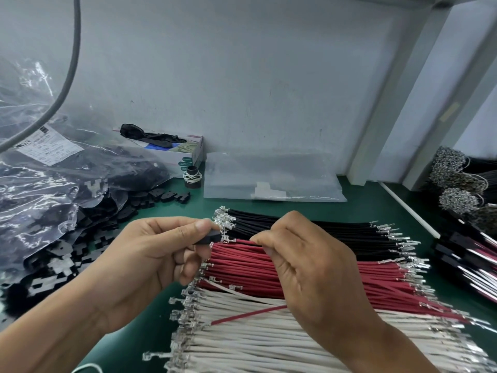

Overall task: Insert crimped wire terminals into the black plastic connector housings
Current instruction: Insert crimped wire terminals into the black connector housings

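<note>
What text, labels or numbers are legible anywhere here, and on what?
Nothing reads clearly.
White label on the clear plastic bag of black housings: printed lines, too blurred to read.
White box at the wall: small teal patches with print, too small to read.
Flat clear bag: white sticker, no text legible.

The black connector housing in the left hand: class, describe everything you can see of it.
The black connector housing is a small dark block that looks like plastic, mostly hidden by the left hand, which pinches it between thumb and fingers. It is held above the green mat, its open end toward the terminal of a red wire pinched by the right hand.
</note>
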